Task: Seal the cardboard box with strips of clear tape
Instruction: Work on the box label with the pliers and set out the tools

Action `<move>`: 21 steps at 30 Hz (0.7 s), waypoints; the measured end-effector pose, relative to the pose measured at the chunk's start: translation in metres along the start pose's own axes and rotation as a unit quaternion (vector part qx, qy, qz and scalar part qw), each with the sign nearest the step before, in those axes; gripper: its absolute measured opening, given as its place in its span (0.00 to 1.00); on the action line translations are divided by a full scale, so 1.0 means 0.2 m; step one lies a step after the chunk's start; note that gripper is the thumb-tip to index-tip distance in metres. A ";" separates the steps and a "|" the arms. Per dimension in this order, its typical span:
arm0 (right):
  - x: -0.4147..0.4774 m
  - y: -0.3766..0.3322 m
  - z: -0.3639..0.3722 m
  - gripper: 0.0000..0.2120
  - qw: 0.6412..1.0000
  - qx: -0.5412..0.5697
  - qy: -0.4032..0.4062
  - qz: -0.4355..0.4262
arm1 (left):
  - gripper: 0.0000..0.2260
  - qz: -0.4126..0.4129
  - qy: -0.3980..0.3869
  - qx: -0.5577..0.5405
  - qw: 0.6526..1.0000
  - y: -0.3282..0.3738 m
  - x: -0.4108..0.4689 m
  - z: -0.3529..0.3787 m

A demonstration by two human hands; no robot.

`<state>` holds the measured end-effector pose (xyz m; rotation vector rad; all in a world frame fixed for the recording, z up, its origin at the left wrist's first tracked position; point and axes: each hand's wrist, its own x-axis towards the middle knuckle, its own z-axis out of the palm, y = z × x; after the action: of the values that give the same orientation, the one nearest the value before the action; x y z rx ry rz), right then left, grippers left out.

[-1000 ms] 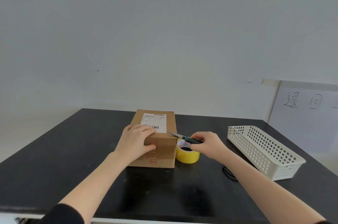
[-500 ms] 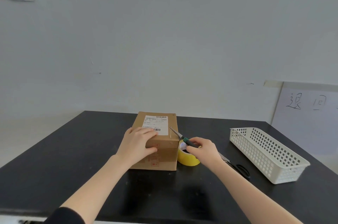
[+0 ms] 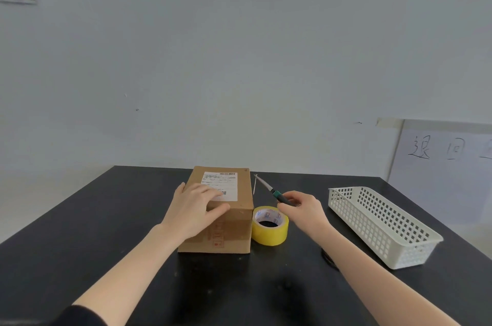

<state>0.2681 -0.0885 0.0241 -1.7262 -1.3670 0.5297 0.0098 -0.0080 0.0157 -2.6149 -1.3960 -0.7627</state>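
A closed brown cardboard box [image 3: 239, 229] with a white shipping label stands in the middle of the black table [image 3: 80, 232]. My left hand [image 3: 195, 207] lies flat on the box's top near its front edge, thumb at the right. A yellow roll of tape [image 3: 269, 225] lies flat just right of the box, touching or almost touching it. My right hand [image 3: 302, 208] holds a slim knife [image 3: 269, 188] by its dark and green handle, above and right of the roll. The blade points up-left toward the box's far right corner, with a thin strip hanging from its tip.
A white perforated plastic basket [image 3: 383, 221] stands at the right of the table. A dark object, likely scissor handles [image 3: 328, 259], peeks out from under my right forearm. A white board with handwriting [image 3: 447, 155] leans against the wall at the right.
My right hand has lifted the knife up and to the right, away from the roll and the box's side. The left hand stays on the box. The view shifted a little.
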 end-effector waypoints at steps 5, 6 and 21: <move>0.02 0.02 -0.11 0.08 0.999 -0.005 0.033 0.002 | 0.16 0.002 0.023 -0.024 0.999 0.07 0.09 -0.03; 0.02 0.03 -0.13 0.08 0.999 -0.010 0.042 0.001 | 0.15 0.005 0.024 -0.029 0.999 0.10 0.10 -0.03; 0.03 0.22 -0.67 0.07 0.988 -0.069 0.120 0.064 | 0.10 0.113 0.029 -0.087 0.989 0.57 0.42 0.14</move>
<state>0.3959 -0.1314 0.0630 -1.9312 -1.1506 0.2908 0.1510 -0.0028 0.0479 -2.7912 -1.0369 -0.9567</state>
